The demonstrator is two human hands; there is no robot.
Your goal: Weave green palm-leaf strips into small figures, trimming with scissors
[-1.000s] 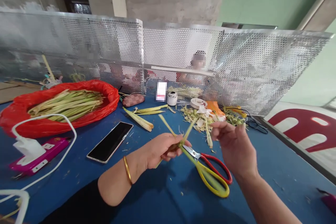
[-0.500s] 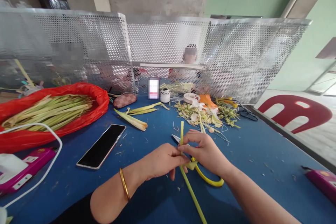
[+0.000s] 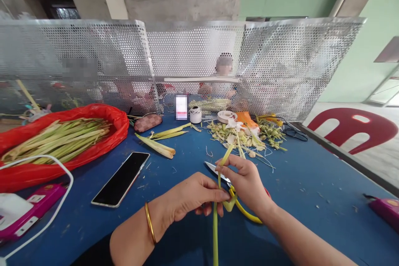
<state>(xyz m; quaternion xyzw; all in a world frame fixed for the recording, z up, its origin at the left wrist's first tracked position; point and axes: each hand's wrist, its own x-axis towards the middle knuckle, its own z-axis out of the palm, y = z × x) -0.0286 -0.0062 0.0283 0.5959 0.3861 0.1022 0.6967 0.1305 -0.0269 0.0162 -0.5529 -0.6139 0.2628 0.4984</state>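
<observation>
Both hands work a long green leaf strip (image 3: 215, 228) above the blue table (image 3: 311, 183). My left hand (image 3: 193, 198), with a gold bangle on its wrist, pinches the strip where it folds. My right hand (image 3: 246, 181) pinches the strip's upper end, which bends up and away. The lower end hangs toward me past the frame's bottom edge. Scissors (image 3: 240, 208) with yellow and red handles lie on the table under my hands, their blades pointing left.
A red bag of green stalks (image 3: 62, 139) lies at the left, a phone (image 3: 121, 178) and cut stalks (image 3: 157, 145) at the middle. Leaf scraps (image 3: 243, 135) pile up at the back. A perforated metal screen (image 3: 193, 62) stands behind, with people beyond it. A pink charger (image 3: 34, 210) sits at the near left.
My right hand came in from the right to meet the left and pinched the strip. The strip's upper end has bent over, and its lower end has swung straight down toward me.
</observation>
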